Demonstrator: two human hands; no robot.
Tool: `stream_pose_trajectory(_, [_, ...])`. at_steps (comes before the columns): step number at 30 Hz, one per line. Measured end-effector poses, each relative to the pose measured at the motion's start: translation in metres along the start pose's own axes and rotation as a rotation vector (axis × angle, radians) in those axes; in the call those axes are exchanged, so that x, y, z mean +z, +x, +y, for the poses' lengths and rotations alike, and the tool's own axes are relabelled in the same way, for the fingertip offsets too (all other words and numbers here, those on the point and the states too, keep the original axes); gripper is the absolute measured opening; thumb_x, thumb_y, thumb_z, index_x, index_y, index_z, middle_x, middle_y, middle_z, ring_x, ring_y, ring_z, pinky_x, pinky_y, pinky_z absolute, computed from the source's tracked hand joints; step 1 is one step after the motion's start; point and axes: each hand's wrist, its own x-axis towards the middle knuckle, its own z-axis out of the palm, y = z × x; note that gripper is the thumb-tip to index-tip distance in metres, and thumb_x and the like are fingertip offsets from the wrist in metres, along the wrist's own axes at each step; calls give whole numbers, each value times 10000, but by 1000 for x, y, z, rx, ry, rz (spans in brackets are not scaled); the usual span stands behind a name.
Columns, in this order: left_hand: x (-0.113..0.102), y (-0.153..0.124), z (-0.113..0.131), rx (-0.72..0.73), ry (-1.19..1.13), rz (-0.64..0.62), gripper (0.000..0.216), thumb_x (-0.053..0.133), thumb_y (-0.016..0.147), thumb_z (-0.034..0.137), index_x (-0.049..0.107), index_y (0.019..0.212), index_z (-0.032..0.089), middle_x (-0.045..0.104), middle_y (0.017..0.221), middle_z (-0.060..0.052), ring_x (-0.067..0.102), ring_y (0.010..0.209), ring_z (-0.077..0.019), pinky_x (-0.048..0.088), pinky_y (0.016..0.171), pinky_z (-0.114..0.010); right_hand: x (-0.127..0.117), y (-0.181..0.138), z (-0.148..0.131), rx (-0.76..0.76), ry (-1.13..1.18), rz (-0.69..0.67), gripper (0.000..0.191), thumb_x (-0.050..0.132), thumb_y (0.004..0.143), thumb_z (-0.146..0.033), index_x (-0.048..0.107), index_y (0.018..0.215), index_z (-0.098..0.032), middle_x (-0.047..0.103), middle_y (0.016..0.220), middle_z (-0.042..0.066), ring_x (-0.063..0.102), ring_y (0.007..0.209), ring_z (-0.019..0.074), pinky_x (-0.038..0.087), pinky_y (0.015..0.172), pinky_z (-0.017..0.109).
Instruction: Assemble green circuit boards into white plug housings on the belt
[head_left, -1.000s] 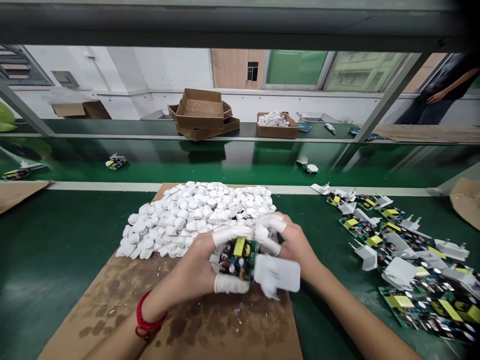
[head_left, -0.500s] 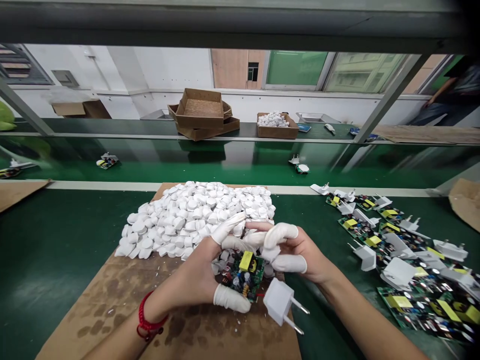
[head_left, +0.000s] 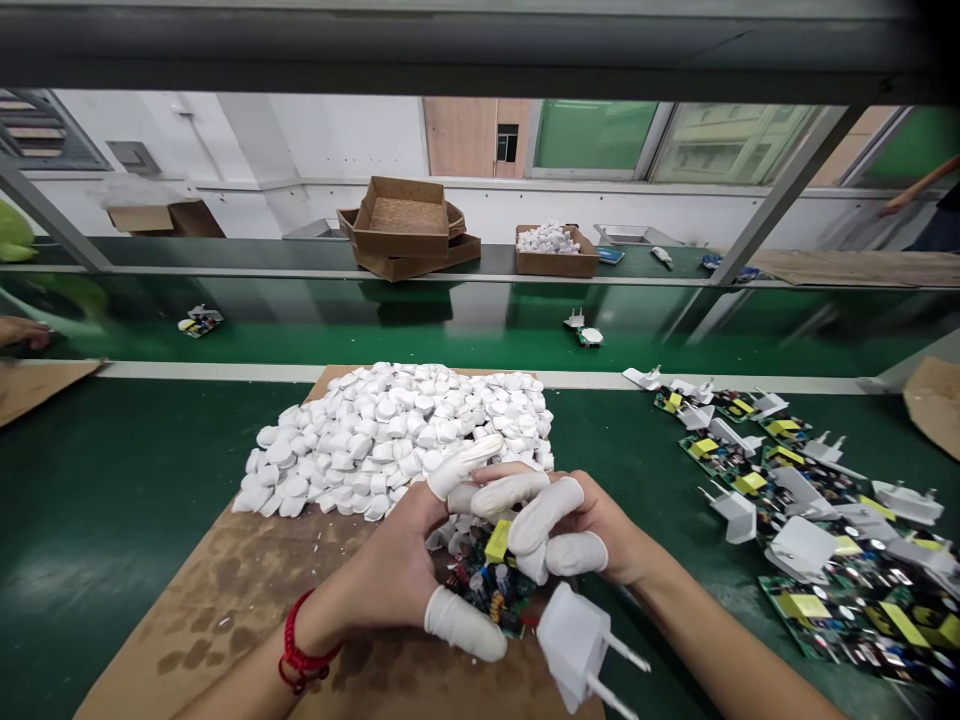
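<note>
Circuit board sits between the 2 hands, over the near half of the cardboard sheet. Clock is centred on that board. Left hand at 9: thumb on the near side, other fingers round the far side, board pinched between. Right hand at 2: fingers bunched over the board's upper right corner, a small white bit under the tips; cannot tell if it's pinched or just touched. White plug at 4, outside either grip, 2 prongs pointing about 4; a bit of red shows between plug and board, probably wire. Main risk: plug weight or a sharp turn of the board tugs that joint and strains it. Fingertip covers may slip on uneven parts, so the board could twist or drop. Pressing too hard at the corner could bend components. White pile at 11: loose, a knuckle knock could spill pieces. Board heap at 3: stacked loosely beside the right forearm, an elbow sweep could shift it.
</note>
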Motion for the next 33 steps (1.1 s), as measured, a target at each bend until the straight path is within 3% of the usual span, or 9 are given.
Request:
stream_pose_trajectory(3, [4, -3, 1, 28, 9, 8, 966, 930, 485, 277, 484, 1342, 286, 550, 1340, -79, 487, 1254, -336, 381, 1081, -448, 4, 0, -1, -12, -9, -29, 188, 772, 734, -346, 766, 913, -289, 682, 1178, 35, 521, 1244, 239, 391, 1079, 415])
stream_pose_trajectory(6, [5, -8, -2, 35, -21, -3, 992, 921, 504, 325, 446, 1375, 336, 556, 1334, -66, 494, 1249, -334, 386, 1080, -469, 7, -1, -2, 27, 47, -53, 285, 762, 748, -315, 726, 1030, -307, 609, 1283, 25, 518, 1248, 218, 387, 1078, 398])
stream_pose_trajectory(10, [1, -16, -7, 68, 88, 37, 1052, 927, 469, 378, 429, 1395, 356, 531, 1357, -67, 420, 1302, -355, 303, 1134, -484, 12, -3, 0, -7, 95, -38, 403, 756, 752, -236, 660, 1133, -326, 595, 1284, 19, 592, 1127, 156, 474, 964, 300])
stream_pose_trajectory(13, [0, -17, -8, 35, 109, 29, 1082, 938, 443, 364, 420, 1393, 385, 516, 1373, -61, 422, 1294, -363, 330, 1116, -488, 15, -1, 1, -1, 155, -86, 313, 719, 788, -222, 698, 1085, -322, 558, 1343, 26, 630, 1061, 153, 529, 832, 244])
stream_pose_trajectory(15, [0, -15, -7, 18, 86, 13, 1079, 938, 441, 363, 422, 1387, 401, 515, 1373, -55, 449, 1269, -362, 367, 1091, -488, 16, 1, 2, -25, 162, -107, 224, 711, 799, -249, 738, 1013, -310, 549, 1358, 31, 619, 1105, 198, 526, 882, 298])
stream_pose_trajectory(18, [3, -11, -5, 20, 23, 4, 1035, 927, 462, 378, 440, 1374, 406, 562, 1321, -49, 520, 1203, -339, 409, 1059, -474, 16, 3, 3, -91, 92, -70, 218, 741, 770, -329, 746, 986, -301, 601, 1296, 49, 526, 1235, 265, 365, 1094, 431])
stream_pose_trajectory(24, [9, -11, -3, 33, -198, -16, 1085, 916, 481, 397, 374, 1421, 366, 635, 1215, -84, 620, 1076, -300, 502, 942, -433, 16, 2, -1, -54, 59, -153, 264, 696, 805, -392, 708, 1063, -334, 527, 1387, 25, 433, 1321, 256, 257, 1153, 429])
stream_pose_trajectory(28, [9, -14, -5, -4, -243, 2, 1105, 927, 455, 384, 379, 1414, 373, 623, 1240, -76, 623, 1076, -300, 507, 925, -422, 14, 0, 4, -45, 52, -136, 382, 821, 671, -348, 710, 1036, -372, 553, 1361, 9, 438, 1319, 260, 277, 1147, 426])
stream_pose_trajectory(33, [9, -16, -5, -5, -150, -7, 1014, 922, 490, 349, 417, 1360, 465, 610, 1230, 13, 612, 1081, -271, 495, 932, -372, 18, -1, 9, -65, 32, -51, 335, 824, 671, -324, 718, 977, -408, 616, 1281, -15, 500, 1262, 224, 328, 1122, 427])
